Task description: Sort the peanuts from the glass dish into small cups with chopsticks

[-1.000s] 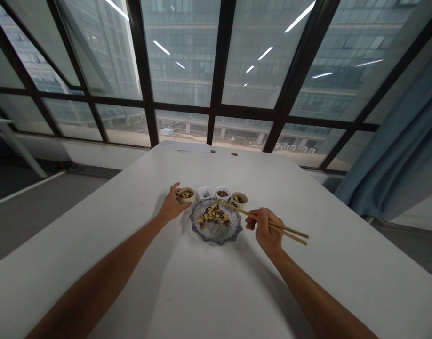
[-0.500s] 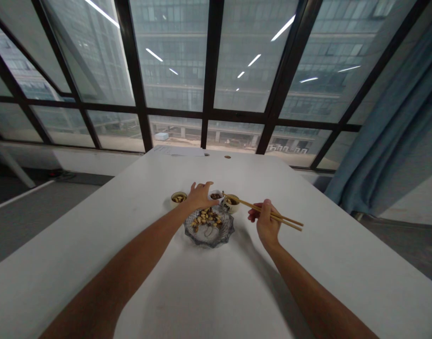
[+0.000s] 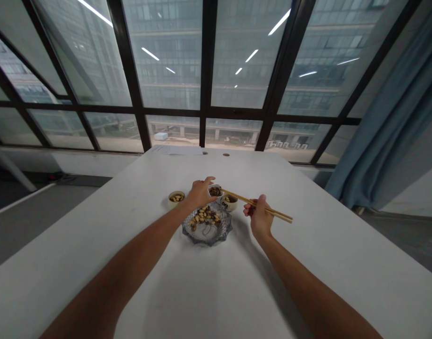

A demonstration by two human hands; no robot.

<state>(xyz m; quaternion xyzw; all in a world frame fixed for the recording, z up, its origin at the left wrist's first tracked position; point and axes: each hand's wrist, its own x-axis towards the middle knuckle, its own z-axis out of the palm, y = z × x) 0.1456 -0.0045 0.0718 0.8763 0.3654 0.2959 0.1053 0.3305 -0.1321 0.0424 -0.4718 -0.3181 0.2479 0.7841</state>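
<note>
My left hand (image 3: 200, 192) reaches over the glass dish, thumb and fingers curved around a small white bowl (image 3: 219, 195) of dark pieces, perhaps dark seeds or nuts. In my right hand (image 3: 260, 216) is a pair of wooden chopsticks (image 3: 244, 199), slanting left. Their tips are close together at the right rim of the white bowl; whether they pinch anything is too small to tell. Below lies a scalloped glass dish (image 3: 221, 235) holding pale nuts mixed with dark pieces. Under the chopsticks sits a second small bowl (image 3: 230, 207) with light pieces inside.
Left of my left hand stands another small bowl (image 3: 173, 204) of pale nuts. Everything rests on a white table (image 3: 188, 292). Papers (image 3: 180, 150) lie at its far edge by the windows, near a round hole (image 3: 226, 154). A blue curtain (image 3: 371, 136) hangs at right.
My right hand has moved left, bringing the chopstick tips to the white bowl. A small dark piece seen at the tips earlier cannot be made out now. My left hand stays around that bowl.
</note>
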